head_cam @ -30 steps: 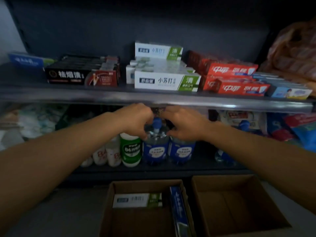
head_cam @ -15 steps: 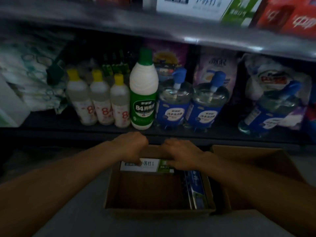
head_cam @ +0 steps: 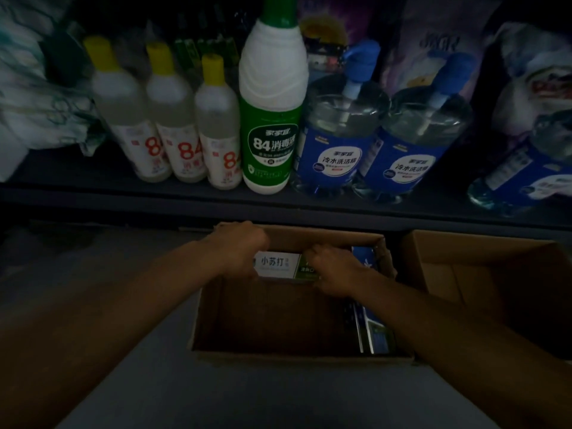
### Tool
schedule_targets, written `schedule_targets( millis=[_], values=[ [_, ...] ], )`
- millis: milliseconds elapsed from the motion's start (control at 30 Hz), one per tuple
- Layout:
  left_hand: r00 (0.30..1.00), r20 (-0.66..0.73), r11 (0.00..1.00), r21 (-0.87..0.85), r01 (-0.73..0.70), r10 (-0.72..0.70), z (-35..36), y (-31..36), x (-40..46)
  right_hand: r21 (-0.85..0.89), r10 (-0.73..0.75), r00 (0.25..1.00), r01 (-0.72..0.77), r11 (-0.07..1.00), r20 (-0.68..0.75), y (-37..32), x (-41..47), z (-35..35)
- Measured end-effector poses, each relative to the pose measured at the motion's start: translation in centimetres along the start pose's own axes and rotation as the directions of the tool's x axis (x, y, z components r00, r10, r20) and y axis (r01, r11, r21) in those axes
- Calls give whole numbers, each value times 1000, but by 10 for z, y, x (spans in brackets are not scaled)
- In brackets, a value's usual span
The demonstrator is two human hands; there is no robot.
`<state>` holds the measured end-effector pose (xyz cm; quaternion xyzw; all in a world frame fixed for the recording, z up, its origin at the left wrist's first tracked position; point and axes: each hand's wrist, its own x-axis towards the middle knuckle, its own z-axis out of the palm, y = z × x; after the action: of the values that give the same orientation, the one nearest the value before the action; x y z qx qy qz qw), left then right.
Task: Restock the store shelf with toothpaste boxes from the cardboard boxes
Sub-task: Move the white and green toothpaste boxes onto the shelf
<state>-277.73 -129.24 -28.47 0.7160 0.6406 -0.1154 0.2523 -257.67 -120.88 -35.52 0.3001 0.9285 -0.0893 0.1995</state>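
A white and green toothpaste box (head_cam: 280,265) lies across the far end of an open cardboard box (head_cam: 216,308) on the floor. My left hand (head_cam: 240,247) grips its left end and my right hand (head_cam: 332,269) grips its right, green end. Both hands reach down inside the carton. A blue toothpaste box (head_cam: 370,305) stands on edge along the carton's right wall. The upper shelf with the stacked toothpaste is out of view.
A second open cardboard box (head_cam: 483,274) sits to the right. The low shelf edge (head_cam: 278,209) runs just behind the cartons, holding several yellow-capped bottles (head_cam: 173,119), a green disinfectant bottle (head_cam: 272,119) and blue pump bottles (head_cam: 337,140). Grey floor lies to the left.
The view has dropped from the toothpaste shelf to the carton. Both hands came down from the shelf edge into the carton and now grip the white and green box.
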Motion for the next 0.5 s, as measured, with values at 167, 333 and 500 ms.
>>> schedule_targets(
  millis=[167, 333, 500],
  values=[
    [1000, 2, 1000, -5, 12, -12, 1, -5, 1, -34, 26, 999, -25, 999, 28, -3, 8, 13],
    [1000, -12, 1000, -19, 18, -18, 1, -8, 2, -59, 60, 997, -58, 997, 43, -10, 11, 26],
    [1000, 2, 999, -38, 12, -12, 0, -7, 2, 24, 72, 996, -73, 997, 44, -12, 14, 31]
  ],
)
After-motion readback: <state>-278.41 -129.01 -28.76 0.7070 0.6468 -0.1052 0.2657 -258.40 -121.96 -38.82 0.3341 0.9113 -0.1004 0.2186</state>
